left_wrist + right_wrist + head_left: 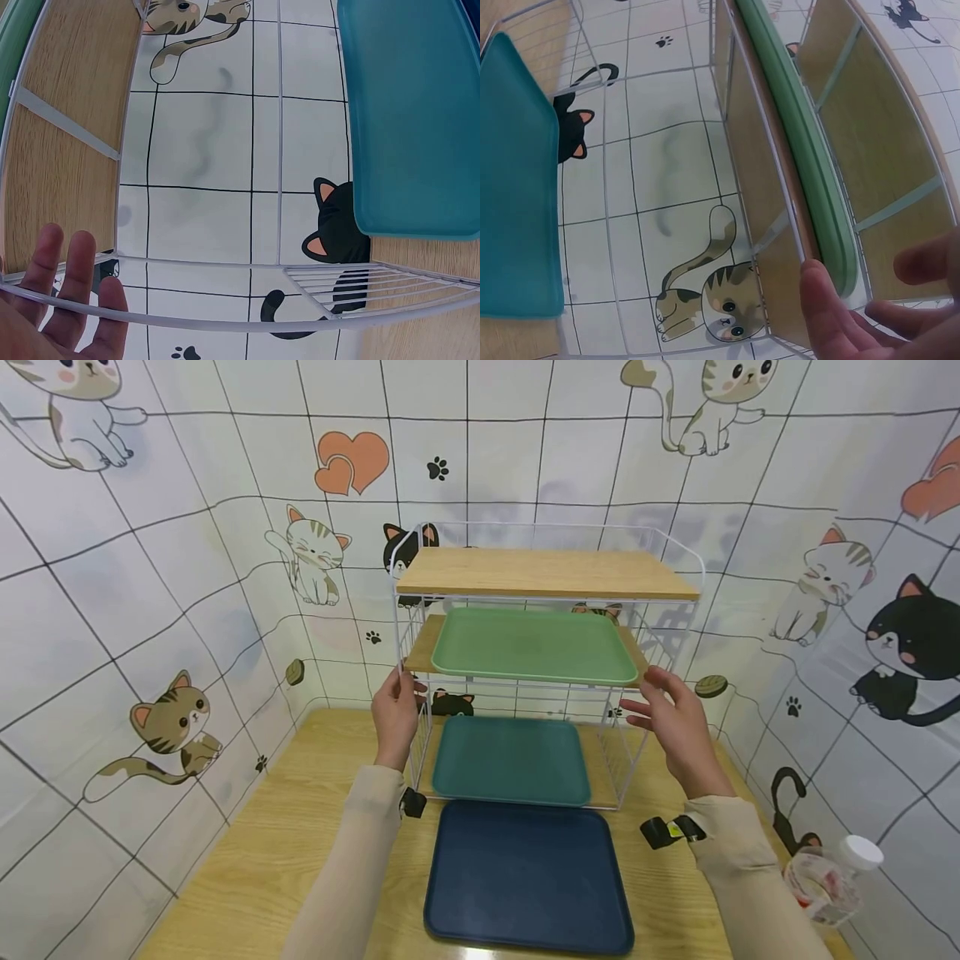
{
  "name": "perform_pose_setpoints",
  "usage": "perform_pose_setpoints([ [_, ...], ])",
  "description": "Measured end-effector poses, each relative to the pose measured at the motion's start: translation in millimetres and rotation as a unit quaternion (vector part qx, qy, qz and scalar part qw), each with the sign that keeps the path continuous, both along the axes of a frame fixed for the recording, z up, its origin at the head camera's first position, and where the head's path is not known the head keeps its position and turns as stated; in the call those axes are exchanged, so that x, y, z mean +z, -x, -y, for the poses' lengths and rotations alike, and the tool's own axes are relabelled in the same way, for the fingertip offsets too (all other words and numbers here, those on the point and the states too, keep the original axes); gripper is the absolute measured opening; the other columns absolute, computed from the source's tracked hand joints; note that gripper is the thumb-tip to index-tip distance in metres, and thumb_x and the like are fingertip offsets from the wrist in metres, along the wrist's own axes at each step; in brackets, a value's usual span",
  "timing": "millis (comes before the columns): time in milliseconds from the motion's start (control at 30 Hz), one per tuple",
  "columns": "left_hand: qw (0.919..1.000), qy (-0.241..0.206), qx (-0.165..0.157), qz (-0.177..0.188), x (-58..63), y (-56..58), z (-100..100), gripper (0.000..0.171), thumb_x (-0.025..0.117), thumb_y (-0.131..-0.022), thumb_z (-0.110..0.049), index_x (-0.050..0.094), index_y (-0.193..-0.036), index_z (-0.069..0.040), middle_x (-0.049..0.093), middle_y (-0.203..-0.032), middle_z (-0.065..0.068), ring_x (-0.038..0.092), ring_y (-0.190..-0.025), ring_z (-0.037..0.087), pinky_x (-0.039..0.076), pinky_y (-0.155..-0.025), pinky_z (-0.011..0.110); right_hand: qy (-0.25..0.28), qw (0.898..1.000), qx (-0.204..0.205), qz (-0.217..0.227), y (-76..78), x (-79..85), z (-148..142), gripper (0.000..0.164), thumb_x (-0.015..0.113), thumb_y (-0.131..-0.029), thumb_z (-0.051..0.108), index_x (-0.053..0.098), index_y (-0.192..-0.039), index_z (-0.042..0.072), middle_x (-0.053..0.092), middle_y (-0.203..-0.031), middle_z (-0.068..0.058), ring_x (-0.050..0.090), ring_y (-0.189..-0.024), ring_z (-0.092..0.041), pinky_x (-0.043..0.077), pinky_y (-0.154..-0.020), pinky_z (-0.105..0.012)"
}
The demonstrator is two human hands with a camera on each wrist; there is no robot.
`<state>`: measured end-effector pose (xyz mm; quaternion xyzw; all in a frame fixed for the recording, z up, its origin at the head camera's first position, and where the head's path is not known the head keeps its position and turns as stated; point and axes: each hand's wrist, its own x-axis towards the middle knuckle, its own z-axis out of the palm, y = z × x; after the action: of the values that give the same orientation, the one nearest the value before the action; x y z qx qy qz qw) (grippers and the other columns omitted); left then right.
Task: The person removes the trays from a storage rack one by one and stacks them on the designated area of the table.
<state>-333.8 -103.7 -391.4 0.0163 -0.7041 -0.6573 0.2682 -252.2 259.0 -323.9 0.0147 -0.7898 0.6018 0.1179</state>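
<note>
A white wire rack with wooden shelves stands on the table. On its middle shelf lies a light green tray, and on the bottom shelf a teal tray. A dark blue tray lies on the table in front. My left hand grips the rack's left front post by the middle shelf, its fingers passing behind the wire. At the right end of that shelf my right hand has its fingers spread, one fingertip at the shelf edge beside the green tray's corner.
The rack's top wooden shelf is above both hands. Tiled walls with cat drawings enclose the table at the back and sides. A clear bottle with a white cap stands at the right, near my right forearm.
</note>
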Motion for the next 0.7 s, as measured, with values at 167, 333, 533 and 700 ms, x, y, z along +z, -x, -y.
perform_pose_setpoints([
  [167,1.0,-0.001,0.003,-0.004,2.1,-0.7,-0.8,0.038,0.046,-0.11,-0.028,0.066,-0.138,-0.011,0.072,-0.094,0.016,0.072,-0.081,0.025,0.049,-0.062,0.023,-0.004,1.0,0.01,0.019,10.0,4.6,0.3,0.062,0.035,-0.111,0.032,0.017,-0.164,0.004,0.02,-0.168,-0.02,0.066,-0.094,0.006,0.056,-0.085,-0.02],
  [333,1.0,-0.004,0.003,-0.002,2.6,-1.8,-1.2,0.038,0.046,-0.11,-0.027,0.063,-0.141,-0.012,0.072,-0.094,0.018,0.072,-0.083,0.032,0.049,-0.061,0.022,0.019,0.999,0.028,0.042,20.9,8.3,2.3,0.063,0.033,-0.112,0.03,0.01,-0.164,0.004,0.02,-0.167,-0.021,0.067,-0.093,0.004,0.056,-0.087,-0.022],
  [533,1.0,-0.003,0.002,-0.004,1.3,-1.1,-1.0,0.038,0.046,-0.11,-0.027,0.064,-0.14,-0.012,0.072,-0.093,0.017,0.072,-0.081,0.029,0.049,-0.061,0.021,0.041,0.997,0.036,0.053,29.7,9.3,5.1,0.063,0.032,-0.112,0.028,0.006,-0.164,0.002,0.019,-0.166,-0.025,0.068,-0.088,0.004,0.056,-0.088,-0.021],
  [700,1.0,-0.001,0.005,-0.004,1.2,-1.0,-1.9,0.038,0.046,-0.11,-0.027,0.063,-0.141,-0.013,0.072,-0.094,0.017,0.072,-0.082,0.031,0.048,-0.061,0.022,0.056,0.997,0.023,0.042,35.3,8.6,6.9,0.062,0.034,-0.112,0.025,0.01,-0.163,-0.002,0.028,-0.16,-0.03,0.068,-0.083,0.005,0.056,-0.085,-0.019],
])
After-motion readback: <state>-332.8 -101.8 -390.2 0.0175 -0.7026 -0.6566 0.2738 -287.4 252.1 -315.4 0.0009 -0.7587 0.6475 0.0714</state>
